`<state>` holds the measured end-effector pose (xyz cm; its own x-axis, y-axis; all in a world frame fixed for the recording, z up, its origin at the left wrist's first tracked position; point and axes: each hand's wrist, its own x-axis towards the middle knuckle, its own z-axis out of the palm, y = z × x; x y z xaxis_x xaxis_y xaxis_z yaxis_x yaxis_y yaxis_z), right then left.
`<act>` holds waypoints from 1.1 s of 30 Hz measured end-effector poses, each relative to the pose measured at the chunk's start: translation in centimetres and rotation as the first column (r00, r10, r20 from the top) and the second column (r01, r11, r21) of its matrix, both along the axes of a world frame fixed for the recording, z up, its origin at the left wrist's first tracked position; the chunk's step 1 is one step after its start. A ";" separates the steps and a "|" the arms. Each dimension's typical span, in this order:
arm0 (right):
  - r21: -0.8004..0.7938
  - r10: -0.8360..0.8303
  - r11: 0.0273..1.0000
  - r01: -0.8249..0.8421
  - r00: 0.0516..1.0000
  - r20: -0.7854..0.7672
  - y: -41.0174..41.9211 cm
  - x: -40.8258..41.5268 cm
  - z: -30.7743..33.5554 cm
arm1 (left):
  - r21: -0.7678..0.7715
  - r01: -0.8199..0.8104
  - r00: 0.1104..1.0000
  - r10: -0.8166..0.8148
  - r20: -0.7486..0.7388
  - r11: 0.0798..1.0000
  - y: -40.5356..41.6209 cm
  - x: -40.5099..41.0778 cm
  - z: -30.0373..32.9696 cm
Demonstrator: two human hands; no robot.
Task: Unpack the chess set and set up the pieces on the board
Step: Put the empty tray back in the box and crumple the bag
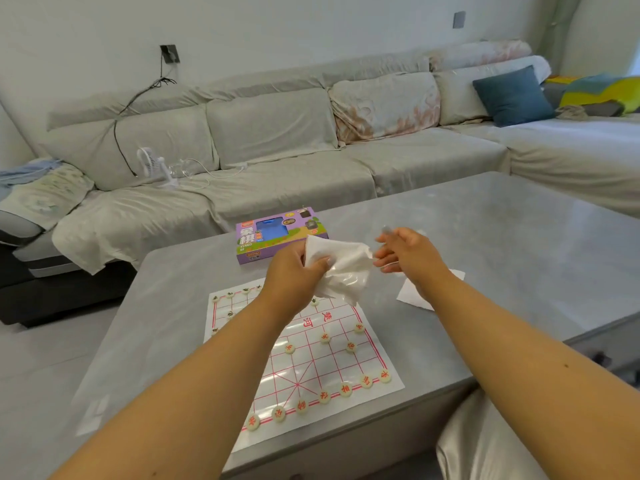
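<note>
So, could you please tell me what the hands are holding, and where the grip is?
The left hand grips a crumpled plastic bag at its upper left end. The right hand holds nothing.

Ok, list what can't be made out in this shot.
- Head view: the middle of the board and any pieces there, hidden by the left forearm.
- Whether the plastic bag gripped by the left hand holds any pieces: crumpled folds hide its inside.
- The right hand fingertips: motion-blurred.
- Far-row pieces: characters too small to read.
</note>
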<state>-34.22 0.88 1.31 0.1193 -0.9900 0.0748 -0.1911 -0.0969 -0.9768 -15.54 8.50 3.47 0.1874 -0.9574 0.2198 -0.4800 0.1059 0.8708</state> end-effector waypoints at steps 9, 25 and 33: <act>0.060 0.017 0.996 0.064 0.524 -0.851 -3.5 -6.6 -9.6 | 0.215 -0.024 0.964 0.079 -0.252 0.976 -2.4 -0.6 -2.5; -0.199 0.053 0.978 -0.065 0.996 -0.066 1.2 1.4 3.3 | 0.204 -0.028 0.987 -0.005 0.158 0.979 -1.3 -0.1 -2.8; -0.302 0.241 0.883 -0.359 0.900 -0.363 5.1 4.5 0.5 | 0.225 -0.116 0.904 0.197 -0.381 0.967 0.1 0.0 -0.6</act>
